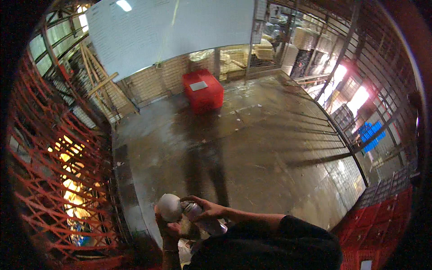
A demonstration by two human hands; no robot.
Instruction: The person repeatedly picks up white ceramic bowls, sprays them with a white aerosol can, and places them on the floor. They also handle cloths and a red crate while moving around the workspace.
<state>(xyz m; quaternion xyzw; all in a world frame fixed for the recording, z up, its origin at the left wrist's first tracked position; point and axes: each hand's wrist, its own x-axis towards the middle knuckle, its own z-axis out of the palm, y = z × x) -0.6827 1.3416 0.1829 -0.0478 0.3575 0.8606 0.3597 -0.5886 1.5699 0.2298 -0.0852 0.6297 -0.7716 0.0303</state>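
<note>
In the lower middle, my left hand (169, 228) is closed around the underside of a white rounded object (170, 206); its exact kind is unclear. Right beside it, my right hand (206, 209) grips a silvery spray can (213, 225), its top end close to the white object. The can slants, its lower end pointing down to the right. Part of it is hidden behind my fingers, and I cannot tell whether a finger presses its top.
A red box (208, 96) with a pale sheet on top stands on the wet concrete floor (265, 148). Red metal lattice (40, 184) runs along the left, wire mesh along the right. A whiteboard (175, 31) hangs at the back, and red crates (375, 229) stand at lower right.
</note>
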